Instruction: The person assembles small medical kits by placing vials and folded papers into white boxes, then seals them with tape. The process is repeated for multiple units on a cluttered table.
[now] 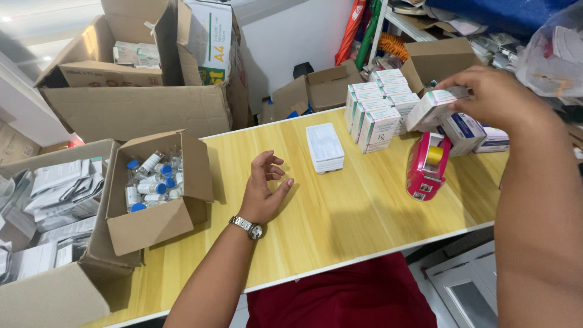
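Held a small white-and-green carton (434,104) in the right hand (495,97), fingers closed around its far end, raised just beside the stack of matching cartons (379,115) at the back of the bench (340,225). Looked like the carton stage of the work, the piece lifted clear and touching nothing else. Rested the left hand (265,191) on the bench, empty, fingers loosely spread and curled, a wristwatch (248,228) on the wrist. Stood just under the carton: a pink tape dispenser (427,165). Lay between the hands: a pile of white trays (325,147). Sat left of the empty hand, near it: an open cardboard box (155,222) of blue-capped vials (152,182).
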